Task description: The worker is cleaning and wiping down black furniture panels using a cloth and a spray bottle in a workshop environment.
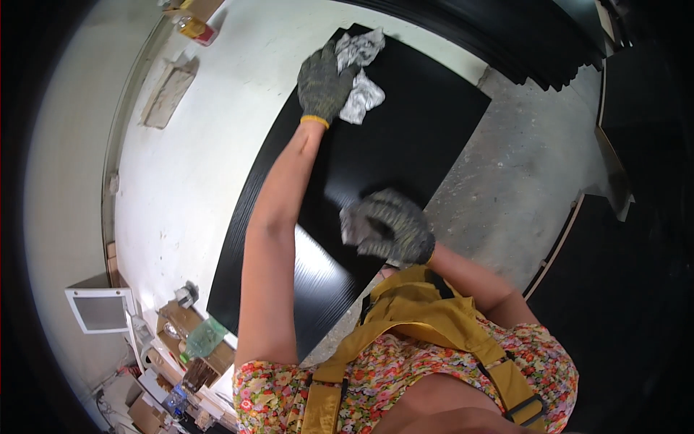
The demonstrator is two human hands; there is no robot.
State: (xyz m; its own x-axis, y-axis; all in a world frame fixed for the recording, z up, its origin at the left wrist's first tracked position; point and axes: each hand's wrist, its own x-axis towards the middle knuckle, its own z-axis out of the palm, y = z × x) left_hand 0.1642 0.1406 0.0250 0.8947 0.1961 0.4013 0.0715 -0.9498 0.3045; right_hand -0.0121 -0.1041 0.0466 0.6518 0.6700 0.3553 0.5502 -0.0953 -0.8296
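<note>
A long, glossy black panel [405,123] lies on a white tabletop [202,137] in front of me. My left hand [323,83], in a grey knit glove with a yellow cuff, reaches to the panel's far end. It presses on a crumpled white cloth [363,98], which sticks out on the right of the fingers and thumb. Closer to my body, my right hand [396,226] wears a similar glove and hovers over or touches the panel; which one I cannot tell. Its fingers curl round a greyish crumpled cloth [354,223], slightly blurred.
At the far left stand a bottle [196,30] and a pale block [169,94]. A green plastic bottle [205,337] and a white-framed panel [101,309] sit near left. Stacked black panels [506,36] rise behind; another dark panel [593,289] lies right, beyond concrete floor [499,173].
</note>
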